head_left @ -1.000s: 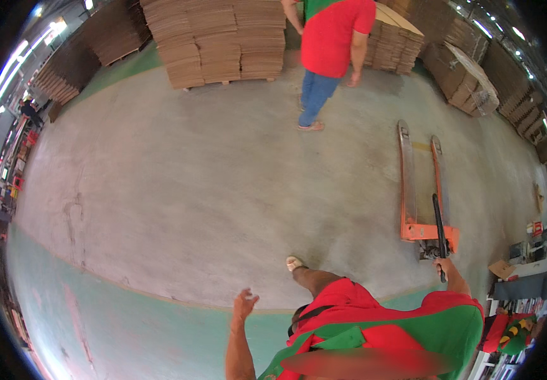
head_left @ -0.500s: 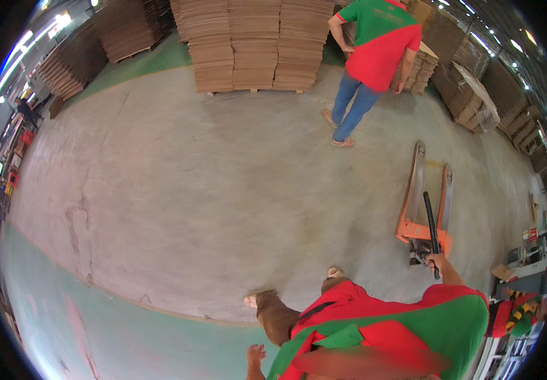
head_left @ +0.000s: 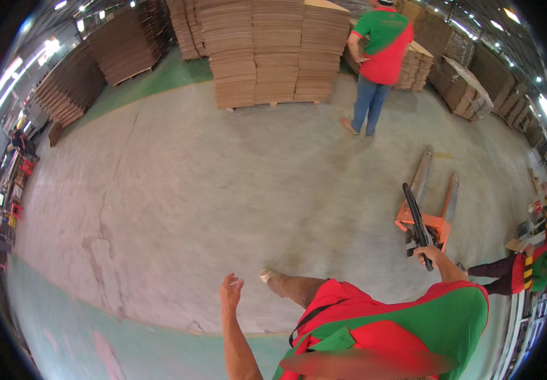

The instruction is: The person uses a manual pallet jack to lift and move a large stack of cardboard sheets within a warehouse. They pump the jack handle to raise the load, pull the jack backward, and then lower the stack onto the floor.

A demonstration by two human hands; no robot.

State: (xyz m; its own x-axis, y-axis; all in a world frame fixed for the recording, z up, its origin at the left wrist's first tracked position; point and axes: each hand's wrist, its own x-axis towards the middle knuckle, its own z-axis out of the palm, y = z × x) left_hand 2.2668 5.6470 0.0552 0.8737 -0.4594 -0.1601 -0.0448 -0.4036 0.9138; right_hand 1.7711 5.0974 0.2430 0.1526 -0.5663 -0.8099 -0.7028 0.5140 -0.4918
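The right hand [head_left: 430, 254] has its fingers curled around the near end of a long black bar handle [head_left: 416, 209]. The handle belongs to a low orange metal pallet truck [head_left: 433, 223] with two long grey forks [head_left: 421, 171]. The truck sits on the bare grey floor [head_left: 222, 190], in front of the person and off to the right. Its forks point away and carry nothing. The handle leans back toward the person, maybe so one hand can reach it without bending down much. Holding it near the end likely makes it easier to turn.

The left hand [head_left: 231, 291] is up in the air on the other side, well apart from the truck. Its fingers are a bit bent and a bit spread, with nothing in them. It may be out there to help with balance.

Past the forks stands a person in a green and red shirt and blue jeans [head_left: 384, 50]. Beside that person is a big stack of flat brown cardboard sheets [head_left: 276, 57]. Wood shows under it, perhaps to leave room for forks.
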